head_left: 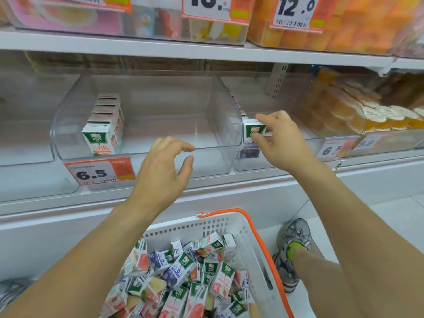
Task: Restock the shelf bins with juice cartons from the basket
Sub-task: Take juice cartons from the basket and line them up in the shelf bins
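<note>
Juice carton [255, 130] pinched in right hand [281, 143] at the right clear bin [238, 165], left hand [164, 167] loosely spread, holding nothing, before the middle bin [206, 154], more cartons [183, 278] heaped in the white basket [254, 239] below

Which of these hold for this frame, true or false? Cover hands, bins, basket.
1. The right hand pinches a juice carton at the bin right of the middle one. True.
2. The left hand holds a carton. False: its fingers are loosely curled and hold nothing, in front of the middle bin.
3. The middle bin is full. False: one row of cartons stands along its left side.
4. The basket holds many loose cartons. True.
5. The price tag under the middle bin reads 12.0. False: it reads 6.5.
</note>
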Available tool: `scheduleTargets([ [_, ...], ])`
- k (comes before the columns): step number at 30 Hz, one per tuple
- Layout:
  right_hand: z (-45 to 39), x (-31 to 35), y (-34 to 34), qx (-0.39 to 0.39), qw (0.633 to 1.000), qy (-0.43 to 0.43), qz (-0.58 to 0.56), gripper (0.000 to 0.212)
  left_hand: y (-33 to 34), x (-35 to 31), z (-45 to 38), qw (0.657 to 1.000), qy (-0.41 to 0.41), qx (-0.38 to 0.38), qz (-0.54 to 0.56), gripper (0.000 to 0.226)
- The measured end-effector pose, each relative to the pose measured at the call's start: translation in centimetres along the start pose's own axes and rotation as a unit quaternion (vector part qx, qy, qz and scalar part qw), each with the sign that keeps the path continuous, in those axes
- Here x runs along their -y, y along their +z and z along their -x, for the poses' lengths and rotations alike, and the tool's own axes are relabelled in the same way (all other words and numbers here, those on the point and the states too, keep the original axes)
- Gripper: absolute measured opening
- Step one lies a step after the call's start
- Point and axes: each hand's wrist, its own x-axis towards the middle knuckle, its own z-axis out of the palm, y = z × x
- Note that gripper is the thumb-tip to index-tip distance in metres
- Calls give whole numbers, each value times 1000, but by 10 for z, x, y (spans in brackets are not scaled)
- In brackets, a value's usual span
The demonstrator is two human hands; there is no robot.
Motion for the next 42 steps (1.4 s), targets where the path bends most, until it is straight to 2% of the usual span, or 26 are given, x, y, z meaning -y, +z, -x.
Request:
scheduleTargets([
  [5,-2,-1,1,-54,998,10,-24,38,4,-3,0,1000,-11,-13,2,15],
  [9,-5,-4,3,-3,1000,14,-15,32,6,-5,0,1000,-13,-27,2,15],
  [11,-5,-4,2,25,1000,8,12,16,7,-5,0,999,-13,-29,2,15],
  [14,4,-2,-1,65,997,-16,30,32,7,-4,0,999,-10,-30,4,15],
  [18,10,-4,-4,96,993,-25,58,31,6,-3,0,999,0,-34,10,15],
  [20,18,-5,-1,49,996,-36,66,31,5,-4,4,997,15,-79,18,12],
  [23,49,8,5,-136,987,-78,-42,22,12,-5,21,983,23,-180,17,6],
  [24,61,13,11,-162,980,-90,-74,18,18,-6,30,982,24,-184,21,5],
  [25,73,17,18,-152,978,-96,-101,16,25,-6,39,985,30,-169,24,5],
  [27,97,22,40,-59,985,-79,-140,16,42,-2,62,995,44,-92,19,5],
  [29,122,19,68,77,985,-32,-150,16,57,6,88,998,-3,63,22,7],
  [31,148,11,95,205,970,15,-127,17,69,19,117,965,-105,241,26,13],
  [33,172,2,120,318,940,66,-108,17,78,32,150,914,-189,360,17,19],
  [36,201,-12,149,465,880,89,-34,24,88,41,204,864,-292,407,50,22],
  [39,221,-27,167,621,779,45,72,50,105,36,254,816,-362,440,96,31],
  [41,226,-34,173,676,730,35,100,65,116,32,274,796,-389,446,125,32],
  [42,227,-37,174,688,718,37,100,71,119,32,279,795,-400,436,133,31],
])
